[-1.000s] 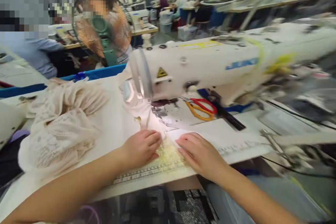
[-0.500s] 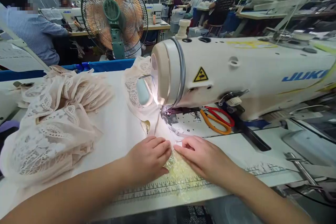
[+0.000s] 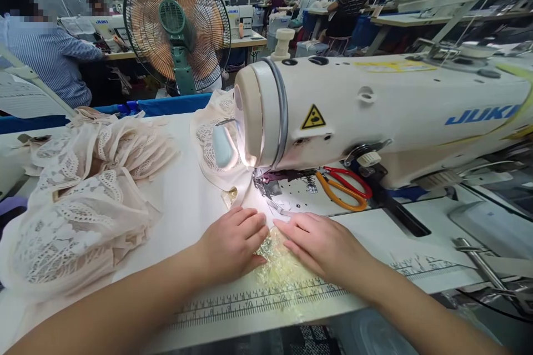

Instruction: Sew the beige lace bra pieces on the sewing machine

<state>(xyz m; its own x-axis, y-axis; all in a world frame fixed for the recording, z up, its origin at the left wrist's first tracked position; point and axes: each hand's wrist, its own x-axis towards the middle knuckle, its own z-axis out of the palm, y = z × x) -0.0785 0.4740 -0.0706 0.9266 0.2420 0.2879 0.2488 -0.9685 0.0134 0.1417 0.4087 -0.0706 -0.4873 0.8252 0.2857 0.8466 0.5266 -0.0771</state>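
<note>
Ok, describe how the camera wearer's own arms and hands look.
The left forearm and right forearm are bare, with no sleeve in view. The left hand and right hand are ungloved, with short fingernails as far as they show. No ring, watch or bracelet is visible.

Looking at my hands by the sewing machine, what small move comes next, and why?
Perhaps the left hand should smooth the lace garment flat near the presser foot: the garment's narrow edge curves from there toward that hand, while the right hand is at the thin strip.
</note>
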